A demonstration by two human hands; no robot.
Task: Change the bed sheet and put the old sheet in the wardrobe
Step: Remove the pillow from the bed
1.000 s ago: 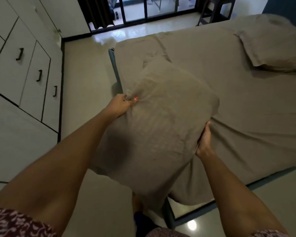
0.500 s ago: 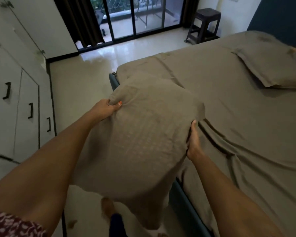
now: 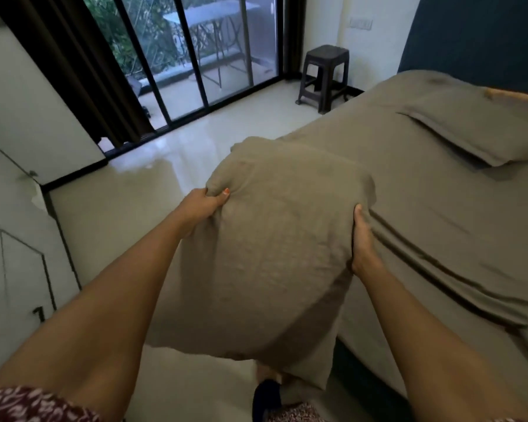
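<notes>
Taupe cloth covers the pillow (image 3: 275, 254), which has risen over the last second from low against the bed (image 3: 439, 208) edge to chest height, off the mattress and out over the floor beside the bed. The left hand (image 3: 200, 205) pinches its upper corner, fingers (image 3: 223, 194) bunching the fabric; the right hand (image 3: 361, 242) grips the opposite edge. A second pillow (image 3: 482, 129) lies at the bed's head. Clearing pillows likely comes first; the old sheet (image 3: 424, 245) is not yet stripped.

Dark plastic stool (image 3: 325, 76) stands at upper right beside the sliding glass door (image 3: 195, 56); dark curtain (image 3: 70, 65) hangs upper left.
</notes>
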